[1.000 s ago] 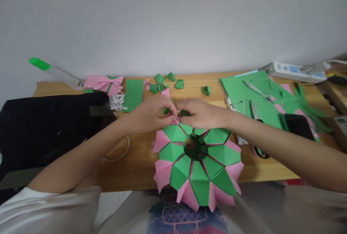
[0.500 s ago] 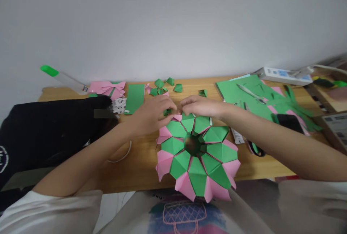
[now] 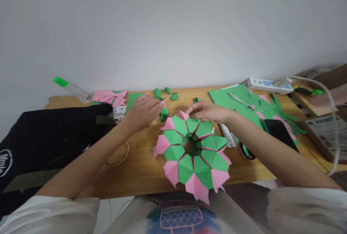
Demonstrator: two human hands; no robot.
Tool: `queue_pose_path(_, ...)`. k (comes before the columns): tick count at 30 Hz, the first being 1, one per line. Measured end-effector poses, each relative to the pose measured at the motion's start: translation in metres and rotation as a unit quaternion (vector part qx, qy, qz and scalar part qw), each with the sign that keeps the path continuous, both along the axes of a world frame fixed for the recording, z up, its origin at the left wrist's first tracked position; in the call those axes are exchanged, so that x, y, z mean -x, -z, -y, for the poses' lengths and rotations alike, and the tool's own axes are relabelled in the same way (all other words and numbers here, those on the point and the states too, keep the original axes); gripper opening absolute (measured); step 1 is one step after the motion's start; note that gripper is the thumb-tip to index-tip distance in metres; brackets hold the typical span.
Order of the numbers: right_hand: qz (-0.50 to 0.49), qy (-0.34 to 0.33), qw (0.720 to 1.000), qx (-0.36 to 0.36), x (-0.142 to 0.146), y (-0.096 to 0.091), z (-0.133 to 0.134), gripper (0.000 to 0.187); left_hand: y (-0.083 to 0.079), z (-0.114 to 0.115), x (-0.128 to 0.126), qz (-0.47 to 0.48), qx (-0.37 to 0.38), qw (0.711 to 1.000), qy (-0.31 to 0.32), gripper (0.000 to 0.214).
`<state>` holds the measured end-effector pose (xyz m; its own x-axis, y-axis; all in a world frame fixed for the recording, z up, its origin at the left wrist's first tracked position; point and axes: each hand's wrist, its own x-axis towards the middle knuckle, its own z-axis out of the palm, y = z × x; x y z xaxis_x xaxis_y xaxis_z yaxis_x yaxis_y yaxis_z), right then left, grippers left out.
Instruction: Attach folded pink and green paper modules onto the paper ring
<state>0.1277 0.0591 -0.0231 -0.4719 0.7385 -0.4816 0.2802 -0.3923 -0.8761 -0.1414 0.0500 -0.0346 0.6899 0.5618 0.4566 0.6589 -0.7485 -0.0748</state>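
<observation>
A ring of folded paper modules [image 3: 187, 169], green inside with pink points around its outer edge, rests tilted at the desk's near middle with a round hole at its centre. My right hand [image 3: 207, 111] is at its far edge, thumb and fingers closed on a green module there. My left hand [image 3: 143, 113] is off the ring to the upper left, its fingers curled together. What those fingers hold, if anything, is hidden. Just beside their tips lies a small green folded piece [image 3: 164, 115].
Several small green folded pieces [image 3: 174, 96] lie behind my hands. Pink folded paper [image 3: 110, 96], white scraps [image 3: 119, 112] and a black cloth bag [image 3: 54, 136] are left. Green sheets [image 3: 238, 98], scissors [image 3: 246, 151], a phone [image 3: 280, 133] and a power strip [image 3: 269, 85] are right.
My left hand has drawn away from the ring's far edge toward the left. The ring has turned and tilted a little, while my right hand stays at its far edge.
</observation>
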Motion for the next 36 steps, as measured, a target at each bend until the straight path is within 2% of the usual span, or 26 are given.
queue_pose_path(2, -0.013, 0.088, 0.996, -0.001, -0.010, 0.007, 0.008, 0.020, -0.010, 0.006, 0.006, 0.031, -0.018, 0.999, -0.025, 0.024)
queue_pose_path(4, -0.032, 0.195, 0.980, -0.014, -0.020, 0.016, 0.024, 0.019, -0.025, 0.023, 0.012, 0.062, -0.028, 0.997, -0.048, 0.022)
queue_pose_path(7, -0.074, 0.330, 0.940, -0.033, -0.030, 0.030, 0.068, 0.030, -0.046, 0.072, 0.015, 0.111, -0.033, 0.990, -0.082, 0.020)
queue_pose_path(9, -0.107, 0.378, 0.919, -0.033, -0.028, 0.036, 0.108, 0.036, -0.051, 0.112, 0.011, 0.134, -0.015, 0.985, -0.106, 0.020)
queue_pose_path(10, -0.122, 0.390, 0.912, -0.028, -0.025, 0.037, 0.129, 0.038, -0.050, 0.131, 0.006, 0.128, 0.021, 0.988, -0.080, 0.022)
queue_pose_path(11, -0.137, 0.393, 0.909, -0.020, -0.022, 0.038, 0.149, 0.040, -0.047, 0.147, -0.001, 0.117, 0.035, 0.992, -0.029, 0.025)
queue_pose_path(14, -0.185, 0.380, 0.906, 0.019, -0.013, 0.038, 0.198, 0.038, -0.026, 0.177, -0.027, 0.082, 0.066, 0.994, 0.034, 0.035)
queue_pose_path(16, -0.216, 0.360, 0.906, 0.056, -0.014, 0.041, 0.217, 0.034, -0.009, 0.181, -0.042, 0.060, 0.068, 0.995, 0.045, 0.036)
queue_pose_path(18, -0.242, 0.341, 0.903, 0.092, -0.020, 0.044, 0.225, 0.031, 0.003, 0.177, -0.050, 0.041, 0.072, 0.995, 0.050, 0.028)
queue_pose_path(22, -0.272, 0.311, 0.897, 0.154, -0.034, 0.051, 0.223, 0.035, 0.010, 0.161, -0.042, 0.018, 0.090, 0.995, 0.049, 0.015)
queue_pose_path(25, -0.280, 0.292, 0.896, 0.184, -0.035, 0.051, 0.217, 0.047, 0.005, 0.154, -0.028, 0.023, 0.097, 0.995, 0.030, 0.021)
queue_pose_path(28, -0.290, 0.280, 0.890, 0.213, -0.025, 0.050, 0.210, 0.045, -0.003, 0.162, -0.023, 0.036, 0.139, 0.989, -0.016, 0.026)
queue_pose_path(32, -0.305, 0.267, 0.878, 0.256, -0.011, 0.052, 0.204, 0.043, -0.011, 0.186, -0.035, 0.114, 0.191, 0.975, -0.005, 0.019)
queue_pose_path(34, -0.309, 0.258, 0.874, 0.272, -0.006, 0.054, 0.203, 0.047, -0.009, 0.193, -0.047, 0.119, 0.168, 0.979, -0.007, 0.018)
queue_pose_path(36, -0.308, 0.242, 0.878, 0.274, -0.002, 0.057, 0.205, 0.051, -0.003, 0.191, -0.058, 0.090, 0.129, 0.988, -0.014, 0.028)
